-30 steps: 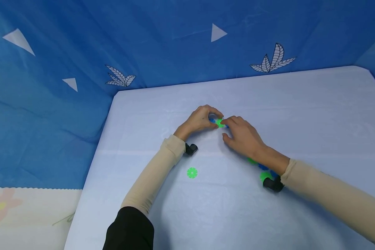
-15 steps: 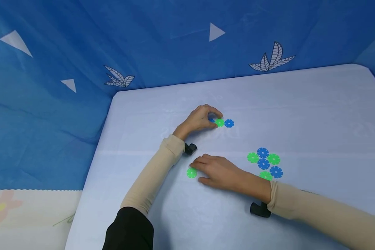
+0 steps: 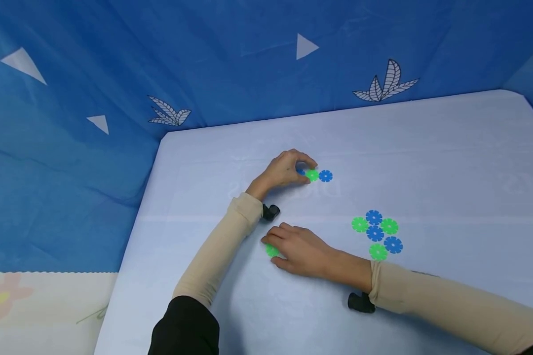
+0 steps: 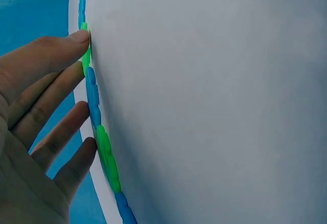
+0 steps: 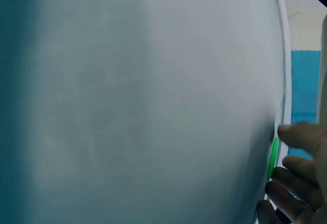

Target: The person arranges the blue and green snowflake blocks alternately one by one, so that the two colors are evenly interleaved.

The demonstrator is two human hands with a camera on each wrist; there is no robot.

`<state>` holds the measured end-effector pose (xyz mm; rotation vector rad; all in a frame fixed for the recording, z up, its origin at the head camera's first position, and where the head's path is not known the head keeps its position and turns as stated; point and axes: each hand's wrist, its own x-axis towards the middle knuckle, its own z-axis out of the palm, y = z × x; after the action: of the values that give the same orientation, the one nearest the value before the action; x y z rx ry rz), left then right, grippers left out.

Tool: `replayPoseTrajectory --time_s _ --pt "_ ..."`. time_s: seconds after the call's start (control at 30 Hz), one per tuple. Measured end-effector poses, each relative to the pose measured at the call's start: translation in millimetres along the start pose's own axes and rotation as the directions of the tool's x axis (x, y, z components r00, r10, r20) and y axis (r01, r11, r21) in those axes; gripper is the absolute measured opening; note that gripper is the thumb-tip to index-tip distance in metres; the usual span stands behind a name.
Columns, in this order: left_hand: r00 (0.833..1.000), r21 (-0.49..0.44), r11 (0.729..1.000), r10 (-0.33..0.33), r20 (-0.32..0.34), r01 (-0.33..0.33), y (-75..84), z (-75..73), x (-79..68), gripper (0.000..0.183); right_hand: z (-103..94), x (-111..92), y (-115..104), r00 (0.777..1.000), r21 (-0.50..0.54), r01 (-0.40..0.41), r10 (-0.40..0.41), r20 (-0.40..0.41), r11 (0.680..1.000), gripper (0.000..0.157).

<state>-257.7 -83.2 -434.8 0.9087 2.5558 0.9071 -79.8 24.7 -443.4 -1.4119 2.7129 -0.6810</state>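
At the back of the table my left hand (image 3: pixel 286 167) holds a green snowflake disc (image 3: pixel 312 175) between thumb and forefinger. That disc lies in a row with a blue disc (image 3: pixel 325 176) to its right and another blue one (image 3: pixel 300 172) half hidden by the hand. In the left wrist view the row continues under my fingers, with blue (image 4: pixel 93 96) and green (image 4: pixel 107 157) discs alternating. Nearer the front, my right hand (image 3: pixel 299 251) reaches round a lone green snowflake disc (image 3: pixel 272 251), its thumb and fingers at opposite edges. In the right wrist view this disc (image 5: pixel 273 157) shows edge-on.
To the right lies a cluster of several blue and green snowflake discs (image 3: pixel 375 233), flat on the white table (image 3: pixel 448 197). Behind the table hangs a blue curtain (image 3: pixel 248 59). A black wrist camera (image 3: pixel 361 302) sits under the right wrist.
My right hand has left the row at the back and come down and left to the lone green disc, uncovering the cluster. My left hand stays on the row.
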Motion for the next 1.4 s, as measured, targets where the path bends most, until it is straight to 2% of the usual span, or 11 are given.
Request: replayPoseTrajectory --time_s 0.13,0.23,0.37,0.53,0.67,0.77,0.87,1.13,1.4 --pt "1.000 0.013 0.999 0.031 -0.005 -0.031 3.5 2.8 1.9 0.039 3.4 0 -1 0.999 -0.024 0.029 -0.029 -0.031 0.999 0.036" --pt "0.999 0.018 0.999 0.036 -0.010 -0.036 7.3 4.5 4.6 0.040 4.7 1 -2 0.997 -0.017 0.035 -0.037 -0.072 0.999 0.033" --pt "0.999 0.010 0.999 0.031 -0.010 -0.031 13.3 7.1 8.8 0.040 4.5 0 -2 0.995 -0.005 0.046 -0.047 -0.089 0.999 0.029" --pt "0.999 -0.014 0.999 0.032 0.013 -0.032 17.8 9.3 13.3 0.042 3.9 -2 0 0.996 0.068 0.065 -0.061 -0.066 0.996 0.025" --pt "0.999 -0.003 1.000 0.019 0.035 -0.019 20.3 10.2 16.2 0.042 1.6 -4 0 0.999 0.173 0.038 -0.034 -0.025 0.984 0.028" --pt "0.999 0.017 1.000 0.003 0.039 -0.004 21.6 10.7 17.3 0.041 -0.1 -6 2 1.000 0.208 0.014 -0.016 0.006 0.978 0.028" --pt "0.999 0.035 0.999 -0.003 0.040 0.002 22.3 11.1 18.1 0.040 -1.7 -9 4 1.000 0.195 0.005 -0.009 0.022 0.981 0.026" --pt "1.000 0.038 0.999 0.013 0.028 -0.014 22.0 12.6 18.2 0.035 -8.3 -19 10 0.999 0.110 0.042 -0.041 -0.008 0.993 0.026" --pt "0.999 0.039 0.999 -0.010 0.036 0.009 21.6 13.1 17.5 0.034 -16.9 -33 23 0.999 0.134 -0.044 0.041 0.025 0.990 0.027"
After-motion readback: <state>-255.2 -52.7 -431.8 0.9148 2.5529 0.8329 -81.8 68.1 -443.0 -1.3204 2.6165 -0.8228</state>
